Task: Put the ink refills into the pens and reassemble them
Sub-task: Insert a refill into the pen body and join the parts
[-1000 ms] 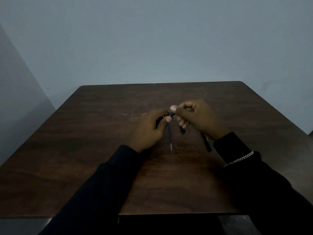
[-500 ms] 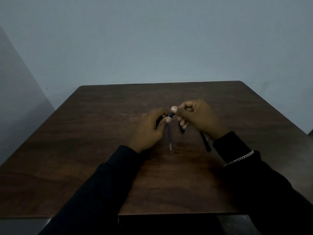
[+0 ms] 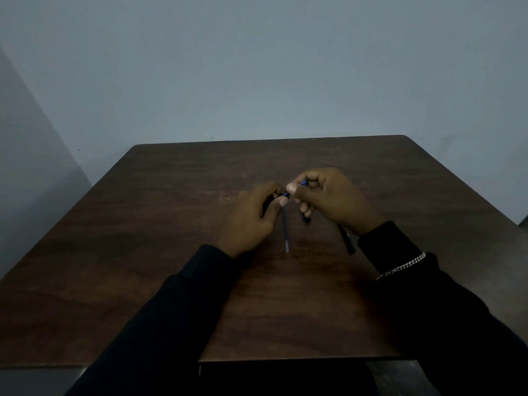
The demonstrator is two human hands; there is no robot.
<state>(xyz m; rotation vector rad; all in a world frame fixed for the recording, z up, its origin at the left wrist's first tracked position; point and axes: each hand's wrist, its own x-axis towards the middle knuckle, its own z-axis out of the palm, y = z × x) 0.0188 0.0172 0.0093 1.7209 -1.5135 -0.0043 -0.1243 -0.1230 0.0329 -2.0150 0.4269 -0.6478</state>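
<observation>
Both hands meet above the middle of the dark wooden table. My left hand pinches one end of a blue pen, and my right hand grips its other end; a blue tip shows between the right fingers. A thin ink refill lies on the table just below the hands, pointing toward me. A small dark pen part sits under the right fingers. Another dark pen piece lies by the right wrist, partly hidden by the sleeve.
A plain grey-blue wall stands behind the table's far edge. The near table edge runs under my forearms, with a dark gap below it. The light is dim and small parts are hard to make out.
The hands have barely shifted; the right fingers turned slightly on the blue pen. The refill and the dark parts on the table stayed put.
</observation>
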